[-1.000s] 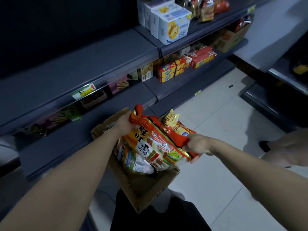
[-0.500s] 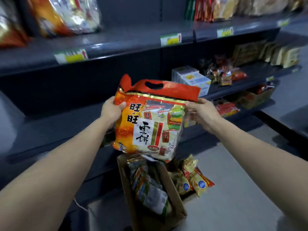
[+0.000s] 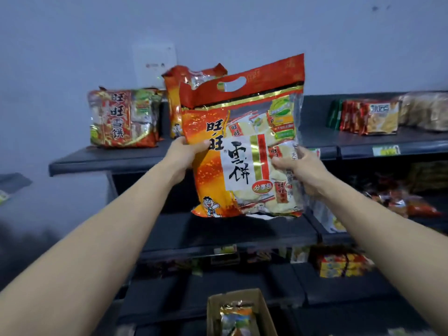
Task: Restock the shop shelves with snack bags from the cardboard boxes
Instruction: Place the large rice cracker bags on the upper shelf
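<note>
Change: the rice-cracker bag (image 3: 244, 151) is up from just over the cardboard box (image 3: 215, 304) to top-shelf height. It is upright, handle flap on top, and the view has tilted up with it.
Left hand (image 3: 184, 151): grips the bag's left edge, thumb on the front, fingers behind.
Right hand (image 3: 298, 166): grips the bag's right edge, thumb on the front, fingers curled round the back.
Meaning: the lift looks done and placing remains. The bag is in the air in front of the top shelf (image 3: 109, 158), not yet resting on it.
Left of bag: a matching bag (image 3: 121, 117) stands face-out on the top shelf, well apart.
Behind bag: a second matching bag (image 3: 179, 93) stands partly hidden. The slot is probably beside it.
Right of bag: red and yellow packs (image 3: 371, 116) sit on the same shelf, with a price tag (image 3: 385, 150) on its lip.
Below bag: dark lower shelves hold yellow-red cartons (image 3: 344, 264) to the right. The box is below, with a foil bag (image 3: 238, 316) inside.
Room: pale wall (image 3: 72, 44) with a white wall plate (image 3: 154, 61). Light is dim and the edges are blurred.
</note>
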The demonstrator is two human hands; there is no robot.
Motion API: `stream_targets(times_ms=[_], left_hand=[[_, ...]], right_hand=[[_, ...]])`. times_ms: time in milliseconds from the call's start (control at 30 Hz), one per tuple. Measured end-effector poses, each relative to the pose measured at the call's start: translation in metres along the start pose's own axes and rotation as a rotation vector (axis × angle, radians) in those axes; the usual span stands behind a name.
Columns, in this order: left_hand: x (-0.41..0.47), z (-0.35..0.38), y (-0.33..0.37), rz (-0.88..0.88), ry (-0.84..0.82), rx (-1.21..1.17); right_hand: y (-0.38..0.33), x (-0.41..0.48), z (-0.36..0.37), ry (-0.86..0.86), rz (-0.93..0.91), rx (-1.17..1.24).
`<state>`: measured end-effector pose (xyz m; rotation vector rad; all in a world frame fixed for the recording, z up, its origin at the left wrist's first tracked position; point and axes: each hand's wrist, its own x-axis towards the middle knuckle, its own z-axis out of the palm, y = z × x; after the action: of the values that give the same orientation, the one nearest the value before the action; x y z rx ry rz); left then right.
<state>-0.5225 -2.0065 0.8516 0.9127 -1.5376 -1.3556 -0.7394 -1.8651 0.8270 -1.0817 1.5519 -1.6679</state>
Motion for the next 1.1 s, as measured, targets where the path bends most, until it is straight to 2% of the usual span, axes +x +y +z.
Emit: stream_targets(times_ms=[133, 267, 400, 533, 700, 867, 1100], left_hand=[[0.015, -0.019, 0.014, -0.101, -0.101, 0.092], [0.051, -0.037, 0.042, 0.064, 0.064, 0.146], [0.092, -0.052, 0.072, 0.218, 0.176, 0.100], [0.136, -0.064, 0.079, 0.269, 0.239, 0.091], [0.188, -0.069, 0.056, 0.243, 0.274, 0.132], [0.229, -0.080, 0.024, 0.167, 0.280, 0.205], [0.275, -0.087, 0.010, 0.211, 0.307, 0.285]], right_hand=[[-0.043, 0.038, 0.024, -0.013, -0.099, -0.024], [-0.074, 0.078, 0.048, -0.002, -0.154, -0.015], [-0.094, 0.128, 0.076, 0.018, -0.245, 0.025], [-0.095, 0.183, 0.100, 0.061, -0.326, -0.111], [-0.066, 0.247, 0.126, 0.166, -0.269, -0.262], [-0.030, 0.291, 0.147, 0.266, -0.108, -0.553], [-0.025, 0.329, 0.158, 0.187, -0.105, -0.432]])
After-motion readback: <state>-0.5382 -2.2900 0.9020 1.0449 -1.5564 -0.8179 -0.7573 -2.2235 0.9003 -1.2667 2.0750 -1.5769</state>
